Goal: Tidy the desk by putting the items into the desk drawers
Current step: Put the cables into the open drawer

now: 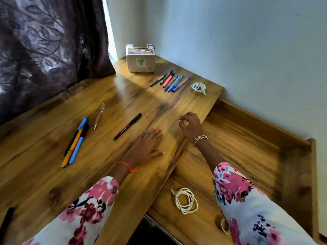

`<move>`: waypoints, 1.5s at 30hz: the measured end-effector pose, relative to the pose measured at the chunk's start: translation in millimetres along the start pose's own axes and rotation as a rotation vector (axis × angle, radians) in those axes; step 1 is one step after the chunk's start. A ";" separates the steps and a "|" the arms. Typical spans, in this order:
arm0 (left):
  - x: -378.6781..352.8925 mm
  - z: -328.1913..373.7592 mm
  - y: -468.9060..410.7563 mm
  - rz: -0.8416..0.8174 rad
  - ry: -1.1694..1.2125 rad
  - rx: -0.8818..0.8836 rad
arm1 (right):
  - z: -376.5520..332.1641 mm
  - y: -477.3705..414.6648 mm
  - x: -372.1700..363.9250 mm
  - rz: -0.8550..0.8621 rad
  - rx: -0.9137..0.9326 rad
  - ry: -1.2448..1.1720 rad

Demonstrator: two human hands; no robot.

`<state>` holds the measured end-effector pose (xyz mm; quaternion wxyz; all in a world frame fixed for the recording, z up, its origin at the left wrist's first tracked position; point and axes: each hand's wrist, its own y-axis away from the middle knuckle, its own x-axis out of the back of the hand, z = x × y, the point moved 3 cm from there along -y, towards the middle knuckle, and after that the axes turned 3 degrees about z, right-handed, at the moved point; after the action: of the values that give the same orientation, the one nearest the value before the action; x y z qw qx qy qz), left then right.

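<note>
The left hand [147,147] lies flat near the desk [155,106] edge, the right hand [192,127] curls loosely, empty; the light, stiff black pen [127,126] probably suits a mid-barrel pinch.

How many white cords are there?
2: a cord on the desk near the wall, another cord in the open drawer. A small loop beside the sleeve may be a third.
</note>
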<state>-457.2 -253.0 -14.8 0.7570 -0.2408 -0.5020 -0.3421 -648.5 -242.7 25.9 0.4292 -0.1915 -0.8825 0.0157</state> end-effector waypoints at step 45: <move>-14.8 34.9 -24.2 0.046 0.117 0.103 | 143.0 141.1 131.6 0.050 -0.519 0.112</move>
<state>-500.3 -239.9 -14.7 0.8041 -0.1924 -0.4681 -0.3119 -785.3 -46.2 7.5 0.4134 -0.3174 -0.8268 -0.2114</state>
